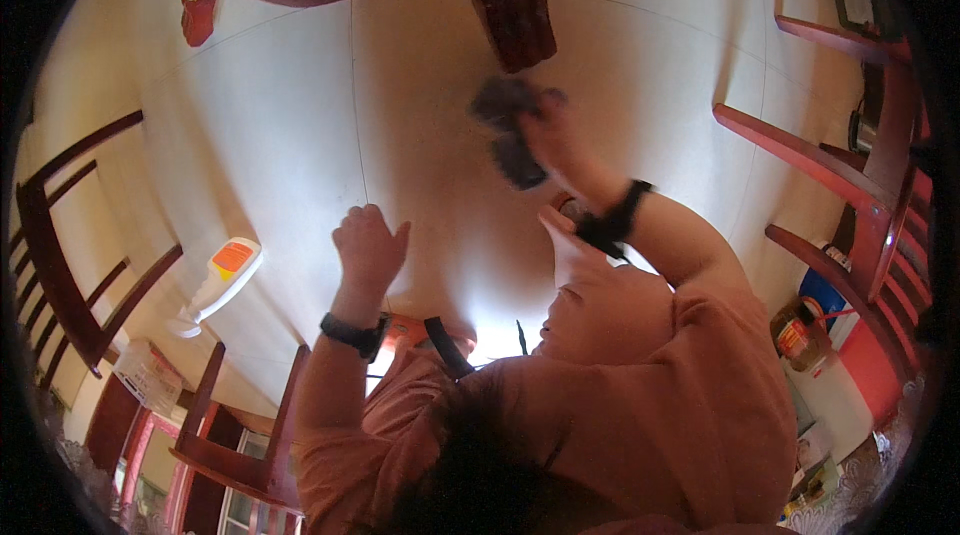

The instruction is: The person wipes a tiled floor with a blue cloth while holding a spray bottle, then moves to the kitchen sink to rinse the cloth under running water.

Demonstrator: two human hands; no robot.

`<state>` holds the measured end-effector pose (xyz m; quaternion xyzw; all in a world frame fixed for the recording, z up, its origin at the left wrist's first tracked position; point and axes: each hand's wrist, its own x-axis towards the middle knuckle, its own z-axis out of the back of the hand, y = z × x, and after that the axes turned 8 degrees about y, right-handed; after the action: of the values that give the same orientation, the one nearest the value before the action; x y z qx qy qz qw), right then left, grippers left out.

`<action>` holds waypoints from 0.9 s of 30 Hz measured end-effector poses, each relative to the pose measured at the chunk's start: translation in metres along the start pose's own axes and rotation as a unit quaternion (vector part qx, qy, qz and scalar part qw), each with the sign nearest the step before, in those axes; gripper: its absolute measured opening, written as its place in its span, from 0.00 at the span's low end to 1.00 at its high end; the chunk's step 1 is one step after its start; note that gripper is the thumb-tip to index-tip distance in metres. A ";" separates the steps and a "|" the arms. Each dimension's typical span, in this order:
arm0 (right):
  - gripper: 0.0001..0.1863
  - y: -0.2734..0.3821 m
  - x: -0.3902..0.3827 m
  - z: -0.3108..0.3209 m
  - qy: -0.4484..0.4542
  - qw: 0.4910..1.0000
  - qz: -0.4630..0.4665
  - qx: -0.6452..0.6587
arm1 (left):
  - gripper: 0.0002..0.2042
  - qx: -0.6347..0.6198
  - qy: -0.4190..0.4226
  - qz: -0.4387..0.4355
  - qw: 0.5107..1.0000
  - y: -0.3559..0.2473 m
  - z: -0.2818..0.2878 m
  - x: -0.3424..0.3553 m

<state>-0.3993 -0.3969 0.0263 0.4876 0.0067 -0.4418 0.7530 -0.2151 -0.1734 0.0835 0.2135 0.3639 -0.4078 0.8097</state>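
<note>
My right hand [545, 130] is blurred by motion and grips a dark grey cloth [500, 105] just below the carved leg [510, 20] of a dark red wooden furniture piece at the top. My left hand [368, 245] is over the pale tiled floor [300, 135], left of my knee, with its fingers curled and nothing visible in them. A white bottle with an orange label [228, 275] lies on the floor farther left.
Dark red wooden chairs line the left [75, 285] and right [800, 130], with another chair [230, 465] at lower left. A clear plastic container [148, 375] is at lower left. A jar [800, 340], a blue object [820, 290] and a red surface stand beyond the right chairs.
</note>
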 end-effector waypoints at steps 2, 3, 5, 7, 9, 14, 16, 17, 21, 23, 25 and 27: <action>0.22 -0.034 -0.010 0.039 -0.119 0.989 0.040 -0.081 | 0.22 -0.003 -0.015 -0.002 1.000 0.021 0.000 -0.005; 0.25 -0.051 -0.013 0.054 -0.161 0.974 -0.050 -0.151 | 0.22 0.004 -0.011 0.008 1.000 0.031 -0.003 -0.007; 0.27 -0.076 -0.013 0.070 -0.117 0.968 -0.082 -0.205 | 0.22 0.007 -0.002 0.025 1.000 0.049 -0.008 -0.011; 0.27 -0.088 -0.002 0.061 -0.076 0.948 -0.077 -0.299 | 0.21 0.003 0.013 0.026 1.000 0.062 -0.015 -0.015; 0.25 -0.085 0.016 0.033 -0.051 0.923 -0.001 -0.382 | 0.21 0.001 0.026 0.034 0.999 0.076 -0.019 -0.020; 0.22 -0.053 0.043 -0.019 0.065 0.875 0.051 -0.477 | 0.19 -0.006 0.006 0.029 1.000 0.105 -0.031 -0.035; 0.21 -0.043 0.043 -0.011 0.052 0.923 0.004 -0.382 | 0.19 -0.015 0.017 0.033 0.999 0.119 -0.041 -0.042; 0.20 -0.039 0.043 -0.003 0.060 0.931 -0.026 -0.358 | 0.19 -0.023 0.017 0.032 0.999 0.128 -0.046 -0.046; 0.20 -0.031 0.042 0.020 0.061 0.885 -0.098 -0.452 | 0.20 -0.053 0.014 0.060 0.997 0.173 -0.077 -0.070; 0.21 -0.029 0.043 0.011 0.099 0.949 -0.026 -0.298 | 0.20 -0.052 0.027 0.099 0.993 0.191 -0.096 -0.083; 0.24 -0.026 0.043 -0.011 0.111 0.806 0.029 -0.581 | 0.20 -0.057 0.032 0.132 0.989 0.200 -0.114 -0.091; 0.25 -0.024 0.039 -0.034 0.095 0.848 0.099 -0.512 | 0.21 -0.100 0.063 0.164 0.979 0.200 -0.130 -0.090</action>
<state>-0.3771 -0.4007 -0.0258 0.0710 0.2553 -0.2502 0.9312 -0.1426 0.0708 0.0780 0.2138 0.4132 -0.2171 0.8582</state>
